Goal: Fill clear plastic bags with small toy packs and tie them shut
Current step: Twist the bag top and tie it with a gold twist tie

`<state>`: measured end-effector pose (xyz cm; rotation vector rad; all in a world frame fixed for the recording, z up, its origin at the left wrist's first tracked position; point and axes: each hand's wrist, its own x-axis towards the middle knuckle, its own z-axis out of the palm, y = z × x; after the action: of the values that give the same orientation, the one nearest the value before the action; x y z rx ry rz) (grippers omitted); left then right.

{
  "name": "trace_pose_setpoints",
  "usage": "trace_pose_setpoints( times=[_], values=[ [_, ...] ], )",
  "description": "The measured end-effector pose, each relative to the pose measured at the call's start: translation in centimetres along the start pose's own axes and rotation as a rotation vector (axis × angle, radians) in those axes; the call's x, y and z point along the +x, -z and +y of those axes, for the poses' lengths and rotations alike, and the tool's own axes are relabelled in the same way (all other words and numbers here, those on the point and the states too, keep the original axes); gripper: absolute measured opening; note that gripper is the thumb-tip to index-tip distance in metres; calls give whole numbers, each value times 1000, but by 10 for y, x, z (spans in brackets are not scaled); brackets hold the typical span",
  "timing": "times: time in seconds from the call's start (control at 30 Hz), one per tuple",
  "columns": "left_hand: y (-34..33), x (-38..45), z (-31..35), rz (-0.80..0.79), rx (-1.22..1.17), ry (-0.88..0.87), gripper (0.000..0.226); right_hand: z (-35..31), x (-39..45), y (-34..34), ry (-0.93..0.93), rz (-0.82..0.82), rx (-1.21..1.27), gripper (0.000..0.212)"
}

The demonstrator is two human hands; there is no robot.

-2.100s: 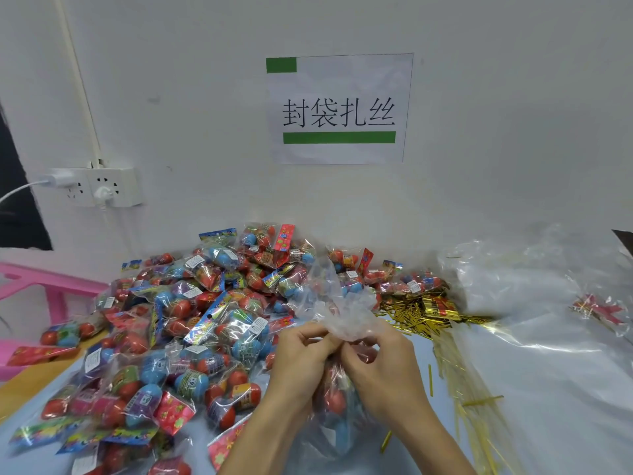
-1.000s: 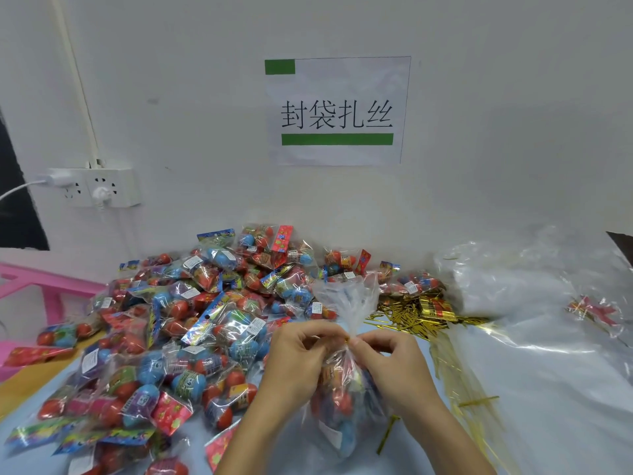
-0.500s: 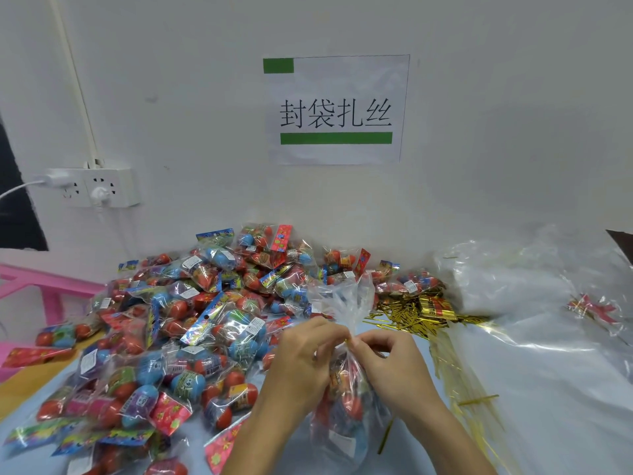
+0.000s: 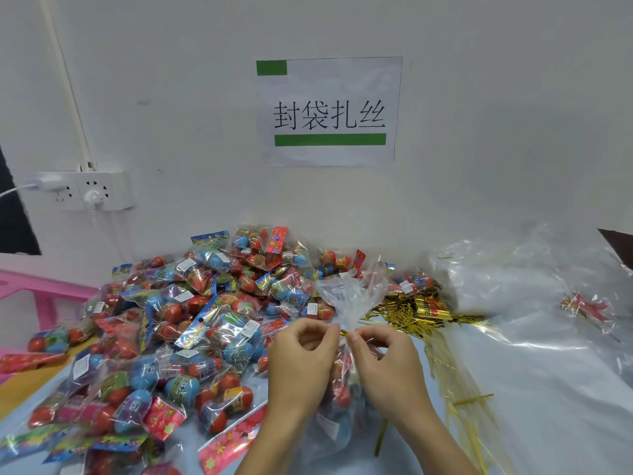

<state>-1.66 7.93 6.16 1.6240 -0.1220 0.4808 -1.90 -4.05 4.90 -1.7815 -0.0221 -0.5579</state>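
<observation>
left fingertips (image 4: 331, 332): thumb and forefinger pressed together on one end of the gold twist tie (image 4: 343, 333); other fingers curled under, holding nothing I can make out
right fingertips (image 4: 356, 337): pinching the other end of the tie at the bag neck; remaining fingers loosely curled
left hand (image 4: 301, 363): at 9 o'clock of the neck, wrist entering from 6 o'clock
right hand (image 4: 385, 366): at 3 o'clock of the neck, knuckles toward camera
twist tie: thin wire strip, gold foil; judged stiff enough to keep a twist, soft enough to bend with two fingers; slippery and small, so best held at its ends
clear bag (image 4: 342, 382): upright between the hands, centre-low in view; body filled with red and blue toy packs, partly hidden by both hands; neck gathered at the tie; loose mouth (image 4: 352, 293) fans out at 12 o'clock
handling, bag: judged light, film soft and slick, crushes readily; contents lumpy and shift; take hold at the gathered neck just under the tie, not the flared top
toy pack pile (image 4: 191, 323): heaped from 9 to 12 o'clock of the hands, touching the wall side; small, crinkly, slide over each other
spare ties (image 4: 414, 311): gold heap at 2 o'clock, near the bag mouth; long strands trail toward 5 o'clock
empty bags (image 4: 534, 334): clear sheet stack at 3 o'clock, well apart from hands
step, judged: tie wrapped round neck, twisting not yet finished
</observation>
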Motion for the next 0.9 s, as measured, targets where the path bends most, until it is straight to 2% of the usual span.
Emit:
trace_pose_setpoints(
  times=[0.17,0.33,0.67,0.9],
  values=[
    [-1,-3,2,4,-37,16,36,-1,-3,-3,40,60,-50,25],
    [-1,-6,6,-30,-8,-28,23,-1,-5,-6,28,69,-53,21],
    [-7,-14,8,-61,-22,-8,22,-1,-7,-9,75,75,-62,21],
    [-5,-10,6,-6,-37,-15,55,-1,-8,-10,98,63,-98,25]
  ],
)
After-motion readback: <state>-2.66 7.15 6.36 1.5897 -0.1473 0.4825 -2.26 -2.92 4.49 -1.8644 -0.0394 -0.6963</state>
